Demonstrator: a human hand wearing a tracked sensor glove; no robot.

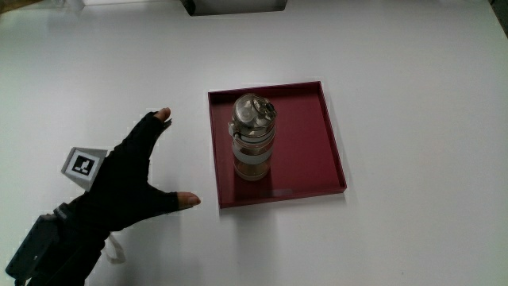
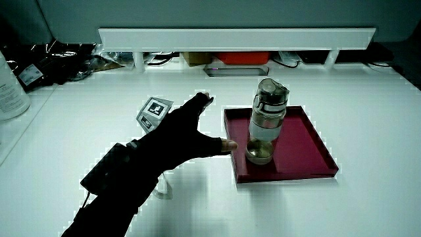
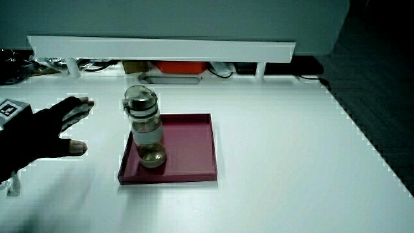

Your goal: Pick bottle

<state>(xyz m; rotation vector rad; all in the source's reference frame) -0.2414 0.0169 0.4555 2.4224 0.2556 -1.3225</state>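
A clear bottle (image 1: 253, 137) with a grey lid and a pale band stands upright in a dark red square tray (image 1: 309, 135). Both side views show the bottle (image 2: 266, 122) (image 3: 145, 126) upright in the tray (image 2: 306, 141) (image 3: 194, 145). The hand (image 1: 131, 179), in a black glove with a patterned cube (image 1: 82, 165) on its back, hovers over the table beside the tray, a short way from the bottle. Its fingers are spread, thumb and forefinger apart, holding nothing. The hand (image 2: 174, 135) (image 3: 39, 136) touches neither bottle nor tray.
A low white partition (image 2: 237, 39) runs along the table's edge farthest from the person, with cables and small items under it. A white container (image 2: 10, 89) stands at the table's edge in a side view.
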